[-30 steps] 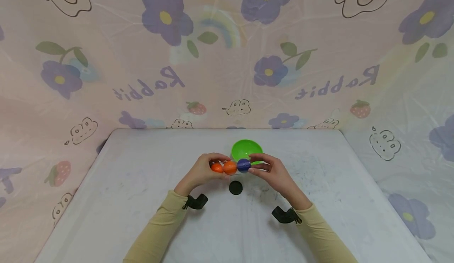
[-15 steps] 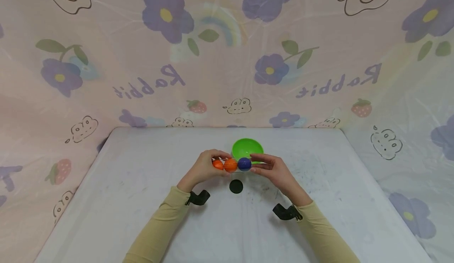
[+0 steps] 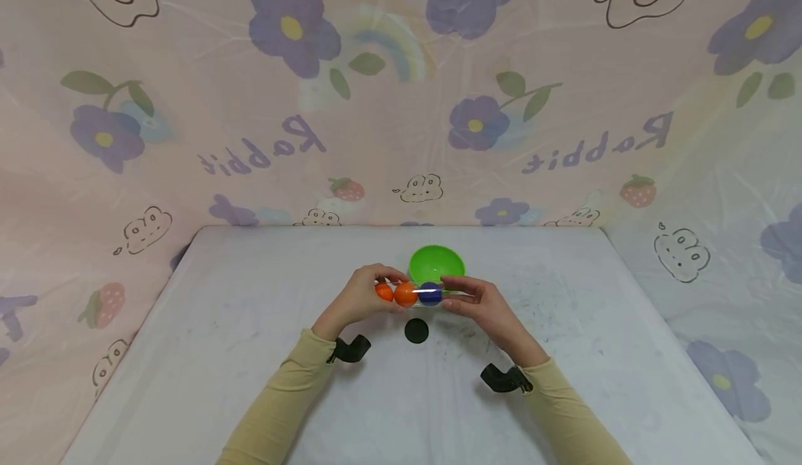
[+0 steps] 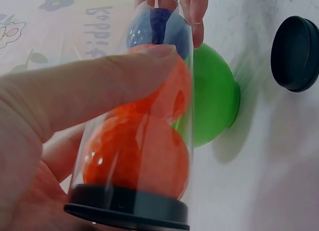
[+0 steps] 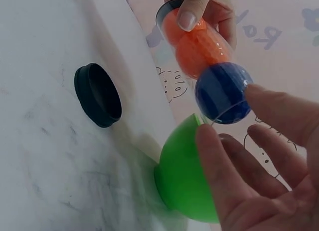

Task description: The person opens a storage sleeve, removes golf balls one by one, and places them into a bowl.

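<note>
My left hand [image 3: 360, 296] grips a clear plastic tube [image 4: 183, 122] near its capped end, thumb laid along the wall. A black cap [image 4: 127, 206] covers that end. Inside, in a row, lie an orange ball [image 4: 137, 158] by the cap, a second orange ball [image 3: 406, 294], and a dark blue ball [image 5: 223, 91] close to the uncapped end. My right hand [image 3: 476, 301] holds that uncapped end between thumb and fingertips at the rim. Held sideways, the tube overlaps the near edge of a green bowl [image 3: 435, 259] in the head view.
A loose black cap [image 3: 416, 330] lies on the white table [image 3: 250, 291] just in front of the tube. Dark scuffs mark the table on the right. A patterned cloth [image 3: 401, 131] hangs behind and at both sides. Each wrist carries a black mount [image 3: 503, 379].
Over the last second my left hand has shifted slightly right and away from me. The tube's tilt has changed slightly, and a bright glare now runs along it. Bowl and loose cap stay put.
</note>
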{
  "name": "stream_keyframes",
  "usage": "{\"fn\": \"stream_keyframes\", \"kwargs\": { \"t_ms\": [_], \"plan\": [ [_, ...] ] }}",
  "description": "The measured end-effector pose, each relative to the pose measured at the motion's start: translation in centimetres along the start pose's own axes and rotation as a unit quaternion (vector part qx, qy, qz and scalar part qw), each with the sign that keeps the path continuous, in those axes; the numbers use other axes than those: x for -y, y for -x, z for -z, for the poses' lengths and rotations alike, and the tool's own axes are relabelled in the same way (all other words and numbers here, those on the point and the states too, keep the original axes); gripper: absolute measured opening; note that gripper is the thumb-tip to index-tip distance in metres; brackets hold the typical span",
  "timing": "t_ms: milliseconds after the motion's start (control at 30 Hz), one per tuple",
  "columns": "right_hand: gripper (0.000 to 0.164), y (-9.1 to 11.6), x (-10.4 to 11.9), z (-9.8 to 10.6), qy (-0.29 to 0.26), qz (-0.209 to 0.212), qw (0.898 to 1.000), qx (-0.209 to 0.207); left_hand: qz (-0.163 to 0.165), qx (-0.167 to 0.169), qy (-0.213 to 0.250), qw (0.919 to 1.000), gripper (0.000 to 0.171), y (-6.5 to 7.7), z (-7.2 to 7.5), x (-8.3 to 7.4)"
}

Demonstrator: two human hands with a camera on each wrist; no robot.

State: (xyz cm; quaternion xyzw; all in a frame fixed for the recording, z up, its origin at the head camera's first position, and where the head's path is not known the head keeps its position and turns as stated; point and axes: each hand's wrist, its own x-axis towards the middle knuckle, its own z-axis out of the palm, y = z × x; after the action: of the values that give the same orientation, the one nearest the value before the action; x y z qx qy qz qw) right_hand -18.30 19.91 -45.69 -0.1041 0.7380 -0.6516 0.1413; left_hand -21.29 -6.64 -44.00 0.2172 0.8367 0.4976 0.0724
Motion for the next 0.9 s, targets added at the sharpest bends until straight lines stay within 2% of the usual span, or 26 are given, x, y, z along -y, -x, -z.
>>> {"fn": "stream_keyframes", "kwargs": {
  "t_ms": [233, 467, 900],
  "plan": [
    [0.058, 0.0, -0.4, -0.1, -0.015, -0.001, 1.0, 0.001, -0.002, 0.005, -0.002, 1.0, 0.046, 0.2, 0.0, -0.3],
    [0.058, 0.1, -0.9, -0.2, -0.035, 0.001, 0.999, 0.011, 0.011, 0.01, -0.02, 0.9997, 0.045, 0.4, 0.2, -0.9],
    [0.06, 0.3, -1.1, -0.5, -0.047, -0.007, 0.999, 0.009, 0.011, 0.006, -0.05, 0.9987, 0.044, 0.6, 0.2, -1.6]
  ]
}}
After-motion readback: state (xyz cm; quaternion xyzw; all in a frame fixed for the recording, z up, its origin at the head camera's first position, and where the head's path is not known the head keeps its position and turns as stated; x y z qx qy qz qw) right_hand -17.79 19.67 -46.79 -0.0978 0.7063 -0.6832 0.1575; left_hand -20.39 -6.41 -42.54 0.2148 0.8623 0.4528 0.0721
